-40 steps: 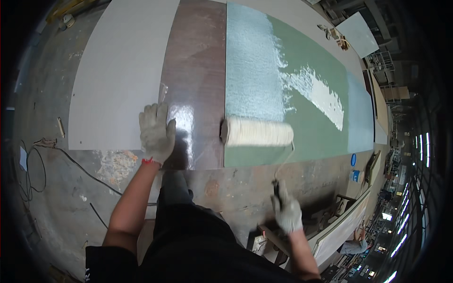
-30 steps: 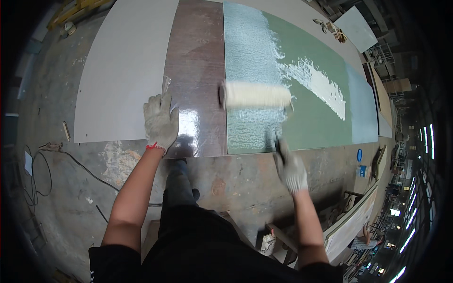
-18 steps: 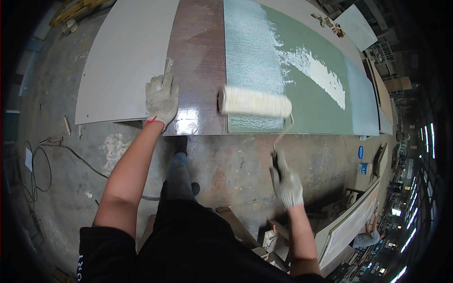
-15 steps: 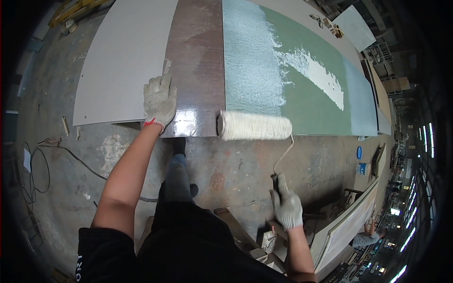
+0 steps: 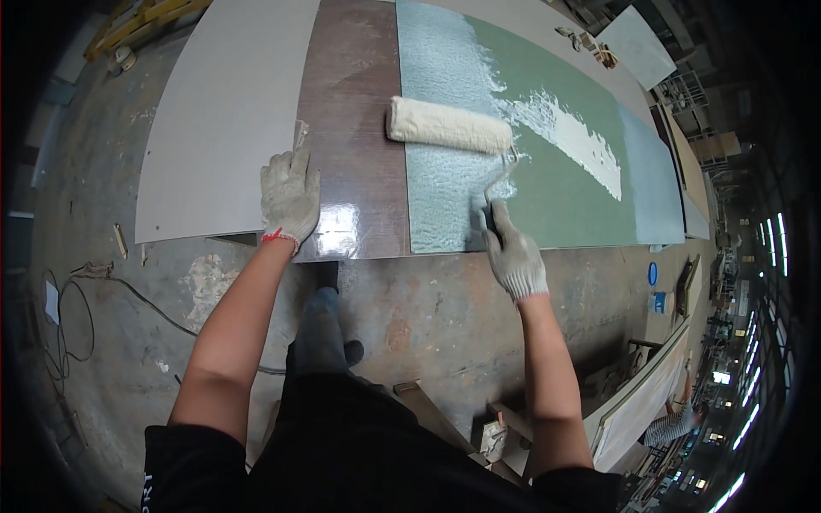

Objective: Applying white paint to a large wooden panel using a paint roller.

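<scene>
My right hand point(image 5: 511, 254), in a knit work glove, grips the handle of a paint roller point(image 5: 449, 126). Its white, glue-soaked sleeve lies across the near left part of a green board point(image 5: 560, 192), which is wet and whitish on its left side, with a thick white streak further out. My left hand point(image 5: 289, 195), also gloved, rests flat with fingers spread at the seam between a pale grey sheet point(image 5: 218, 120) and a glossy brown panel point(image 5: 355, 128).
The boards lie on a stained concrete floor point(image 5: 428, 316). A black cable point(image 5: 77, 299) loops at the left. Wooden offcuts point(image 5: 445, 419) sit by my legs, and stacked panels point(image 5: 641, 393) lean at the right. More boards lie at the far right.
The roller has been pushed forward, from the board's near edge up onto the wet strip. My right hand followed it to the board's edge. My left hand stayed planted.
</scene>
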`<control>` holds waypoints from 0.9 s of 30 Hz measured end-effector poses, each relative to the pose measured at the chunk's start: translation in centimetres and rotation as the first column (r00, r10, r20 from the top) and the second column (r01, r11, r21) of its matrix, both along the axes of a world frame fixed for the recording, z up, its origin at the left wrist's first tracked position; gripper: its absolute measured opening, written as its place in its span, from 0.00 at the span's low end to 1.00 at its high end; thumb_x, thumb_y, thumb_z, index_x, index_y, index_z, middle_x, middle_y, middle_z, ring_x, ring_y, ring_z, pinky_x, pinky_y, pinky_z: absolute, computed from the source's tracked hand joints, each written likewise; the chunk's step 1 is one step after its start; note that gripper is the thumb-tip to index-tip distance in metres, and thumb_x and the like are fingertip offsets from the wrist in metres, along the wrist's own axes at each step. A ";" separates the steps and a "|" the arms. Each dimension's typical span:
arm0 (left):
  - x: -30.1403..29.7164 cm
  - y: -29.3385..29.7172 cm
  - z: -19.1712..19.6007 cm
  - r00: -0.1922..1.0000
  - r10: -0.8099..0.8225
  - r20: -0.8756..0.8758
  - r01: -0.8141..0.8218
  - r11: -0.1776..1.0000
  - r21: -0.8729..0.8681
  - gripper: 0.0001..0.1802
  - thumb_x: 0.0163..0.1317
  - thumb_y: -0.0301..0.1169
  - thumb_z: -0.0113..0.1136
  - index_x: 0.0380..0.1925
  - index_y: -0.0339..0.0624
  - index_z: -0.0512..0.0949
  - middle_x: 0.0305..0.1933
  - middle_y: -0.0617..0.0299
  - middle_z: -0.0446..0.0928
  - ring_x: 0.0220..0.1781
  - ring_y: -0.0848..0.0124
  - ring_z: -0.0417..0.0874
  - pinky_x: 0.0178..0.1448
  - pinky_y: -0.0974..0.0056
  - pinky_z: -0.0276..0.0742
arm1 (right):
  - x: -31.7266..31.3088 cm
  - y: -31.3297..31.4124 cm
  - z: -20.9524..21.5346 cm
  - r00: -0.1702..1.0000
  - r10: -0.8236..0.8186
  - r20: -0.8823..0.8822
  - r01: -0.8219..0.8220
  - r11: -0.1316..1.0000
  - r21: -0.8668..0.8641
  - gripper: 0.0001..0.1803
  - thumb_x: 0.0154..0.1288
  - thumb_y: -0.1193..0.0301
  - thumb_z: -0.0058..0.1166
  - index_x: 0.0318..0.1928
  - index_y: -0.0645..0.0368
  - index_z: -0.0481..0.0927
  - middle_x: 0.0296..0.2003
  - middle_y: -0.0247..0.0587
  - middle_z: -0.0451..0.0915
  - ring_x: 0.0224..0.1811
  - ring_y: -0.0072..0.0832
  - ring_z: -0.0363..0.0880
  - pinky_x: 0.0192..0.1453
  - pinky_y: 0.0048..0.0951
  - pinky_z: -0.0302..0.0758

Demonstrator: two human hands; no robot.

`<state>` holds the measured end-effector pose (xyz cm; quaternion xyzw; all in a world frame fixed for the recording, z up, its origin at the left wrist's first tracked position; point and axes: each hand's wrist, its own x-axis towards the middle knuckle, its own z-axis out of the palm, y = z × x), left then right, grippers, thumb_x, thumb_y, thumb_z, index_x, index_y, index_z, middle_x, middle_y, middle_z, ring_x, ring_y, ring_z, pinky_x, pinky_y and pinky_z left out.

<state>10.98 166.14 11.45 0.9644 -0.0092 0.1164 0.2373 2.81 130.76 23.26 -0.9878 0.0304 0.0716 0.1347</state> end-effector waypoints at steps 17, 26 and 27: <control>-1.0 0.0 -2.3 0.991 0.051 0.121 -0.061 0.995 0.080 0.33 0.70 0.42 0.55 0.73 0.44 0.65 0.65 0.46 0.71 0.70 0.49 0.68 0.78 0.42 0.56 | -2.4 -1.0 -2.3 0.989 0.069 0.132 -0.088 0.986 0.141 0.28 0.77 0.66 0.52 0.74 0.56 0.68 0.60 0.59 0.80 0.61 0.57 0.79 0.62 0.44 0.78; -0.1 -0.5 -0.6 0.982 -0.004 0.189 -0.008 0.998 0.061 0.22 0.69 0.36 0.58 0.62 0.45 0.75 0.56 0.50 0.77 0.57 0.50 0.76 0.61 0.50 0.73 | 5.8 0.7 -1.0 0.996 0.020 0.090 -0.020 1.000 0.003 0.29 0.73 0.61 0.51 0.73 0.49 0.69 0.44 0.62 0.85 0.42 0.60 0.84 0.48 0.54 0.79; -0.1 -0.8 -0.4 0.986 0.007 0.164 -0.016 0.999 0.051 0.22 0.69 0.36 0.58 0.62 0.44 0.75 0.57 0.49 0.77 0.57 0.49 0.76 0.62 0.49 0.73 | 2.8 -0.2 -1.4 0.990 0.041 0.133 -0.043 0.999 0.013 0.30 0.72 0.63 0.54 0.73 0.50 0.69 0.45 0.62 0.84 0.43 0.60 0.84 0.48 0.53 0.80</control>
